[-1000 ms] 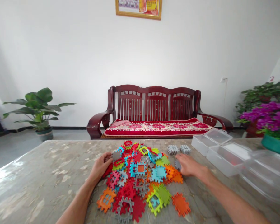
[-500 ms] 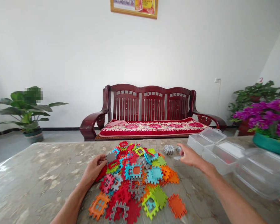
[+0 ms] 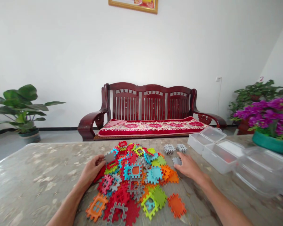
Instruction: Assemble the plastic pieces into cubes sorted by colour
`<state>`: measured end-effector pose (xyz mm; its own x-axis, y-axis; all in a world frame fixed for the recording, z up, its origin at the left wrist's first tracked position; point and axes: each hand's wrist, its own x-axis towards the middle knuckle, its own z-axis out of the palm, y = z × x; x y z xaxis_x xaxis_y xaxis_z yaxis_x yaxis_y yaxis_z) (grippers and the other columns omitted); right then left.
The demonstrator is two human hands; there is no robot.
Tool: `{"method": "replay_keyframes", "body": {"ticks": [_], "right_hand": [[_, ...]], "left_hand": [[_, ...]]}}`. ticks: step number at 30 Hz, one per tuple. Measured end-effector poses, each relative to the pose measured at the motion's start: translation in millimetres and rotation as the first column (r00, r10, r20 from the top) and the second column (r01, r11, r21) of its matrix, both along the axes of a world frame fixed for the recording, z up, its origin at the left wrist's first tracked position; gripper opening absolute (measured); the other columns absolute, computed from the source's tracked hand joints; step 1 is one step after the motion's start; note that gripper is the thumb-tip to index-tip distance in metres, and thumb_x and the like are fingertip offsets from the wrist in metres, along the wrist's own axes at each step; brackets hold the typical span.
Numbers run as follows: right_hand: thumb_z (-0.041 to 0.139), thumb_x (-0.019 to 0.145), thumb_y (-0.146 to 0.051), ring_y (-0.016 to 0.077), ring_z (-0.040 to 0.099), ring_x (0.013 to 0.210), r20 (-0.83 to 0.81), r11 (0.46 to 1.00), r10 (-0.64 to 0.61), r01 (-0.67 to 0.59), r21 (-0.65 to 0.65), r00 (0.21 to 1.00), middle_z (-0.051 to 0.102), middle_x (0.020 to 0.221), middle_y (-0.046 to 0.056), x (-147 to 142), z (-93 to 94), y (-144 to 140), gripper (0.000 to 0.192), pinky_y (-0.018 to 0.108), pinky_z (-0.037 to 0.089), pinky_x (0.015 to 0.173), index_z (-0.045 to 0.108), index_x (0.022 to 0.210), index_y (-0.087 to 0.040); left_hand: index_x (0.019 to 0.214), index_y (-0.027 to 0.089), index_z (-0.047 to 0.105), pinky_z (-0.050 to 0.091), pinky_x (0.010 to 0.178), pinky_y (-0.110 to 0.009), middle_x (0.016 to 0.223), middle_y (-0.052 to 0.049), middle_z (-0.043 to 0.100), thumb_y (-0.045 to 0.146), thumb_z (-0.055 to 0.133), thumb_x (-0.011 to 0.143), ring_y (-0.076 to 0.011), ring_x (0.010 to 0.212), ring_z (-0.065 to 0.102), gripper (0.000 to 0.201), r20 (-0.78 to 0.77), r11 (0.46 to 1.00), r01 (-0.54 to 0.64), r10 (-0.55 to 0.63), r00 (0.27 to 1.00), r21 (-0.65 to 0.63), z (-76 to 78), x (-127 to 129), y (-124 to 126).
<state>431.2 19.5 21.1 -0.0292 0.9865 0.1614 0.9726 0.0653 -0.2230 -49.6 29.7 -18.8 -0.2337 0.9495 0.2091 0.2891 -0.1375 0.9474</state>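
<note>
On the left of the pile, a grey tile [image 3: 109,156] is pinched between thumb and fingers of the left hand [image 3: 92,169], the hand curled closed around its near corner. The tile is held at the far left edge of the heap of coloured interlocking tiles [image 3: 134,179], which is spread across the middle of the tabletop [image 3: 37,175]. A snag is likely here: the toothed edges could catch on the red and green pieces underneath, and neighbours could be dragged out of the heap.

Further right, a second grey tile [image 3: 176,160] is covered by the fingertips of the right hand [image 3: 188,167], fingers spread and flat, nothing gripped; whether it is pressed or merely touched cannot be told. A flat piece like this could be slid away rather than lifted on the smooth stone top.

Just beyond it, two more grey tiles [image 3: 174,148] are seen lying side by side, apart from the heap. Toward the right edge, clear plastic boxes [image 3: 212,147] are lined up open, near enough to be knocked by a wide sweep. A green pot of purple flowers [image 3: 271,125] is set at the far right corner.
</note>
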Motion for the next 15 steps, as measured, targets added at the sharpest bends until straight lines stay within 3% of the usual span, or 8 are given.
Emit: {"method": "replay_keyframes", "body": {"ticks": [8,15], "right_hand": [[0.053,0.077,-0.019,0.0325,0.064,0.107,0.114,0.997,-0.072,0.075,-0.025,0.991,0.069,0.113,0.022,-20,13.6,-6,0.054,0.036,0.045,0.087,0.053,0.129,-0.007],[0.063,0.068,-0.025,0.0275,0.068,0.096,-0.153,0.983,-0.181,0.179,-0.029,0.972,0.071,0.109,0.012,-2,12.6,0,0.067,0.031,0.046,0.077,0.05,0.133,-0.017]], "left_hand": [[0.085,0.018,0.067,0.056,0.069,-0.032,0.077,-0.004,0.075,0.052,0.076,0.054,-0.0227,0.071,0.07,0.047,-0.009,1.0,-0.005,0.004,1.0,-0.018,12.8,6,-8],[0.084,0.018,0.067,0.055,0.067,-0.032,0.074,-0.004,0.074,0.055,0.074,0.053,-0.0224,0.069,0.068,0.049,-0.061,0.999,-0.033,0.032,0.998,-0.01,13.3,7,-7]]}}
